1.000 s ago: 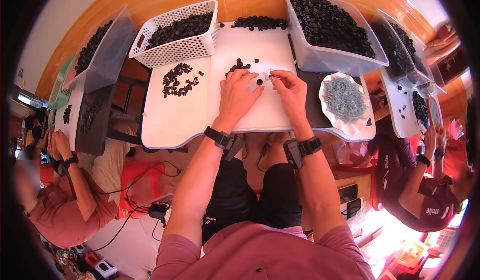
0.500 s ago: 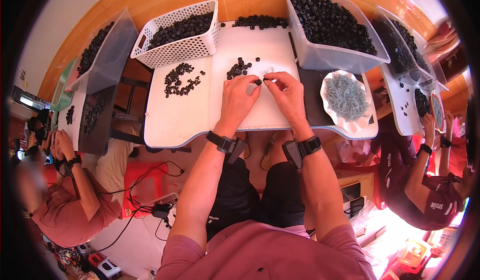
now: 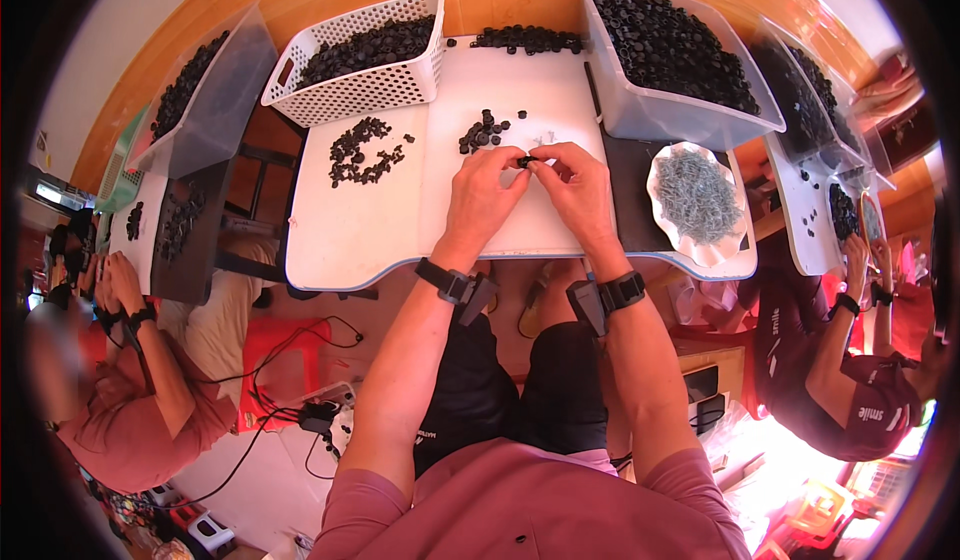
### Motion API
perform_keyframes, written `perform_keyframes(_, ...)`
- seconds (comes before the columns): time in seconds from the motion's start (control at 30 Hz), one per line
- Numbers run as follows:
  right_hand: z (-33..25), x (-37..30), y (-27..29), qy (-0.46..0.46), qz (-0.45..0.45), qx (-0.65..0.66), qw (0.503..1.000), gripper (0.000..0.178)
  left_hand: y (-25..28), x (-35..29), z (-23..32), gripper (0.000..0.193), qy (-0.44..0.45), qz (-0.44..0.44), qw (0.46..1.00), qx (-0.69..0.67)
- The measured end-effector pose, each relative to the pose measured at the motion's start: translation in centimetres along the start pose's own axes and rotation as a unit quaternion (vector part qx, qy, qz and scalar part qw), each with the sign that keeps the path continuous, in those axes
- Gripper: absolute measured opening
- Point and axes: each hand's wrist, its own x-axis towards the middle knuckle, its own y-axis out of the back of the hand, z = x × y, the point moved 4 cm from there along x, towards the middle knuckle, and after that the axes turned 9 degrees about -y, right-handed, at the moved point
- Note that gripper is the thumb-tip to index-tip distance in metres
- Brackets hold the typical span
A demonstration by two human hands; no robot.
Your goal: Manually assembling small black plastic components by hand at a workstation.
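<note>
Over the white table [image 3: 380, 230], the fingertips of my left hand [image 3: 482, 195] and my right hand [image 3: 577, 188] meet. Pinched in the left fingers is a small black round part [image 3: 524, 162]. My right thumb and finger press against the same spot; whatever they hold is too small to make out. Just beyond my hands lies a little pile of black round parts [image 3: 482, 134], and beside it a few small pale metal pieces [image 3: 543, 139]. Farther left, smaller black pieces [image 3: 362, 156] are spread in a loose ring.
A white perforated basket [image 3: 345, 110] and a clear plastic bin [image 3: 690, 115], both full of black parts, stand at the back. Between them sits a row of black parts [image 3: 527, 40]. At right, a scalloped white dish [image 3: 700, 252] holds metal pieces. Co-workers sit on both sides.
My two hands have come together, closing the small gap between their fingertips at the black round part. The view has shifted slightly.
</note>
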Motion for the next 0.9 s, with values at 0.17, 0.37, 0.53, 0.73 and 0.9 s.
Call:
perform_keyframes(0.17,0.2,0.0,-0.3,0.015,0.001,-0.02,1.0,0.015,-0.2,-0.1,-0.4,0.025,0.017,-0.01,1.0,-0.013)
perform_keyframes(0.37,0.2,0.0,-0.3,0.014,0.004,-0.018,1.0,0.014,-0.3,-0.1,-1.1,0.027,0.036,-0.015,0.998,-0.048)
perform_keyframes(0.53,-0.4,-0.3,0.3,0.055,0.037,0.008,0.998,0.012,-0.3,-0.1,-1.2,0.027,0.095,-0.022,0.991,-0.09)
perform_keyframes(0.73,-0.1,-0.4,0.2,0.028,0.031,0.016,0.999,0.014,0.2,-0.2,-0.8,0.027,0.151,-0.029,0.983,-0.098)
perform_keyframes(0.9,0.1,-0.3,0.3,0.023,0.026,0.021,0.999,0.016,-0.1,-0.1,-0.9,0.026,0.135,-0.033,0.985,-0.098)
